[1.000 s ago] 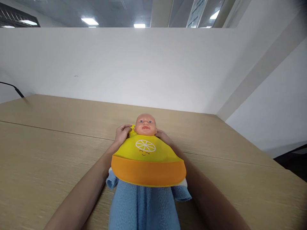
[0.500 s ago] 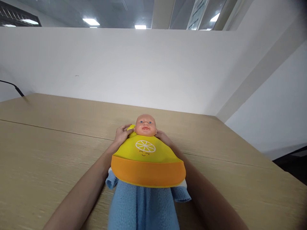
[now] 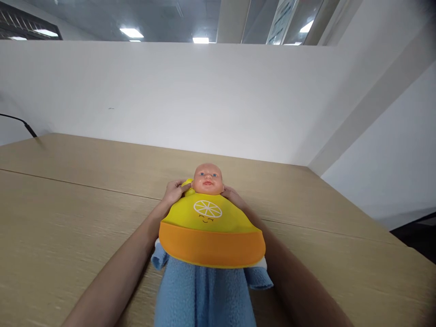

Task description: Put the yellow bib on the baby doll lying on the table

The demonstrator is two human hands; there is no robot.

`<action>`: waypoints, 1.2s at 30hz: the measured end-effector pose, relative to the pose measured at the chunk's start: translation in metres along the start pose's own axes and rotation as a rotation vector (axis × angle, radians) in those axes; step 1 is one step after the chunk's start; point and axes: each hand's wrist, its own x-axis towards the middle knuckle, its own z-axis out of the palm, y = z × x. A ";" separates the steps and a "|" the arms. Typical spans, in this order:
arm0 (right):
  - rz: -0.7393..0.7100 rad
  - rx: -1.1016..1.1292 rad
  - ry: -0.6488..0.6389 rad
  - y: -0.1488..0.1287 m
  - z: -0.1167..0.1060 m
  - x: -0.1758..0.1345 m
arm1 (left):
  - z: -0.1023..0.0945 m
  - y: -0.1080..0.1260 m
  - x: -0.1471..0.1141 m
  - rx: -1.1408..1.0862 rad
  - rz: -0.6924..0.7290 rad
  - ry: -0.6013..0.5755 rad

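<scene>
A baby doll (image 3: pixel 207 179) in a fluffy blue outfit (image 3: pixel 204 295) lies face up on the table, its head toward the wall. Over its chest spreads a yellow silicone bib (image 3: pixel 184 211) with a lemon slice and smiling face, and an orange catch pocket (image 3: pixel 213 245) along the bottom. Beside the doll's neck, my left hand (image 3: pixel 175 190) pinches the bib's yellow strap between thumb and fingers. My right hand (image 3: pixel 233 196) reaches behind the other side of the neck; its fingers are hidden by the doll's head and the bib.
The wooden table (image 3: pixel 85 227) has a seam running across it. A white wall (image 3: pixel 204 100) rises at its far edge. A black cable (image 3: pixel 29 128) hangs at the left, and a dark object (image 3: pixel 417 234) sits beyond the right edge.
The whole view has shifted very slightly. Both hands stay at the doll's neck, and the left still pinches the bib strap.
</scene>
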 end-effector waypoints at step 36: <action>0.028 0.063 0.024 -0.007 0.011 -0.005 | -0.004 0.002 -0.001 -0.344 -0.244 -0.106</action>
